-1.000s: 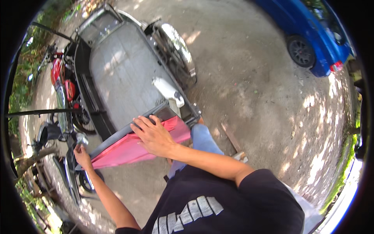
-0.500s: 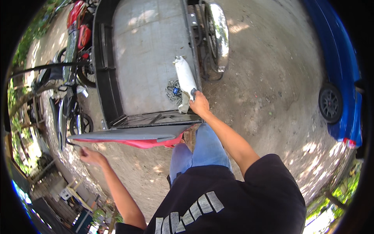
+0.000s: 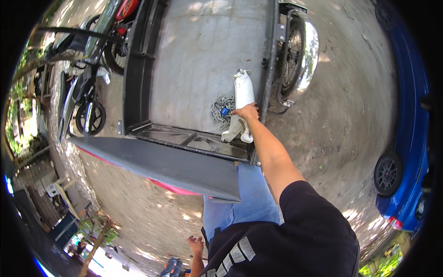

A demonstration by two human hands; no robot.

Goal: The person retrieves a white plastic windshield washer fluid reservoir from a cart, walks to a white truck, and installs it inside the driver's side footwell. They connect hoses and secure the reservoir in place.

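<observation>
A long white bundle lies along the right side of the cart bed. My right hand is closed over its middle, the fingers partly hidden. Beside it, to the left, sits a heap of silver chain with a blue padlock. A pale cloth-like piece rests just under my wrist, by the bundle's near end. Down by my waist, my left hand has its fingers apart and holds nothing. Between it and the cart, a dark grey panel with a red underside slants across.
A spoked cart wheel with a shiny fender stands right of the bed. Motorcycles are parked at the left. On the far right is a blue car. The ground is bare dirt.
My left hand has moved from the panel's left end down to my waist. The panel now shows more of its grey face. My right hand has shifted from the bundle's near end to its middle.
</observation>
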